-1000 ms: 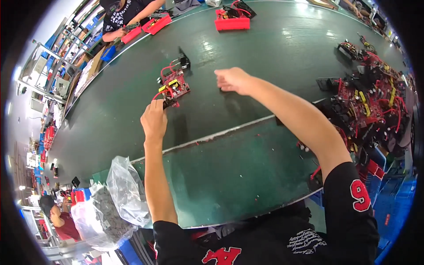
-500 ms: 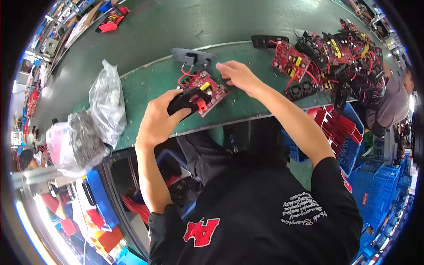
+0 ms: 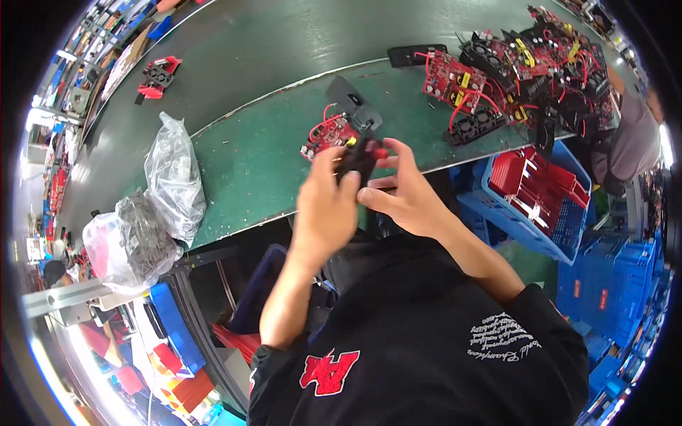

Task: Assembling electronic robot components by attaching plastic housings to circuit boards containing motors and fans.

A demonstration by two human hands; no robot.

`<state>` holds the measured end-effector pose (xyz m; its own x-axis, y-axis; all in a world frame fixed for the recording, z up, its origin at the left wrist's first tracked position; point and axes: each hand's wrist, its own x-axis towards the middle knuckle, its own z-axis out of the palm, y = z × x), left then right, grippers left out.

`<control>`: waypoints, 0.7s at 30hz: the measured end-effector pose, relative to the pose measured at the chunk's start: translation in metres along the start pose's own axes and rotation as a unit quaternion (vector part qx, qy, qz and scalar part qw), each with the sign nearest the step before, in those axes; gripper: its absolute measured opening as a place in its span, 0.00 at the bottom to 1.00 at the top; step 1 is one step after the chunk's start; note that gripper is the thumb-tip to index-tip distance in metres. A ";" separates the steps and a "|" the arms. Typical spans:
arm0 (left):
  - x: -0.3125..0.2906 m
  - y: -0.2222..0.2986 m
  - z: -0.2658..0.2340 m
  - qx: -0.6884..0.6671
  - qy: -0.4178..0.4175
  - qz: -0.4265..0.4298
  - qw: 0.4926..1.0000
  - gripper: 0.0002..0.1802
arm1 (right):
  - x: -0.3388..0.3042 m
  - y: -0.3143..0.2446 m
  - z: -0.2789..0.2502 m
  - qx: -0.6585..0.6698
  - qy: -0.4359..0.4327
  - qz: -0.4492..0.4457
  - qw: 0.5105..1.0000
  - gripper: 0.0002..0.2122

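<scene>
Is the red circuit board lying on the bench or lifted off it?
Lifted. Both the left hand and right hand hold the red circuit board with its black part raised above the green bench, tilted.

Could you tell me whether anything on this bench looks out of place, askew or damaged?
Nothing looks damaged or spilled. Both hands, left hand and right hand, hold a red circuit board with a black part above the green bench. More boards lie in a loose, tangled pile at the right; two plastic bags sit at the bench's left end.
</scene>
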<state>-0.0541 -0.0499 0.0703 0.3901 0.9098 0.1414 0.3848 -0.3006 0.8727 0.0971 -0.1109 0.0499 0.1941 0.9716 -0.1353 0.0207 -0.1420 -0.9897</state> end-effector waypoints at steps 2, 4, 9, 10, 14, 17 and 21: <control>-0.008 0.009 0.026 -0.053 0.018 0.050 0.997 0.23 | 0.011 0.008 0.003 0.092 -0.025 -0.032 0.995 0.43; -0.007 0.012 0.043 -0.084 -0.024 0.052 0.995 0.24 | 0.020 0.007 -0.004 0.118 0.053 0.021 0.991 0.37; 0.074 -0.003 0.009 -0.045 -0.091 0.101 0.990 0.14 | 0.032 0.001 -0.069 0.089 0.003 0.098 0.991 0.16; 0.105 -0.011 0.007 0.111 -0.006 0.205 0.972 0.17 | 0.031 0.001 -0.075 0.088 0.009 0.096 0.991 0.16; 0.188 -0.089 -0.019 0.322 -0.138 0.183 0.919 0.25 | 0.033 0.020 -0.068 -0.030 -0.006 0.028 0.999 0.13; 0.211 -0.062 -0.019 0.391 -0.297 0.023 0.871 0.22 | 0.017 0.039 -0.056 0.094 0.019 0.063 0.993 0.15; 0.186 -0.020 -0.020 0.313 -0.292 0.001 0.904 0.17 | -0.004 0.057 -0.037 0.268 0.073 0.120 0.953 0.15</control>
<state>-0.0058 0.1315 0.0882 0.6963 0.6578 -0.2870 0.7098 -0.5718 0.4114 0.1339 -0.1299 -0.0044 0.2659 0.8809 -0.3914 -0.5371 -0.2017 -0.8190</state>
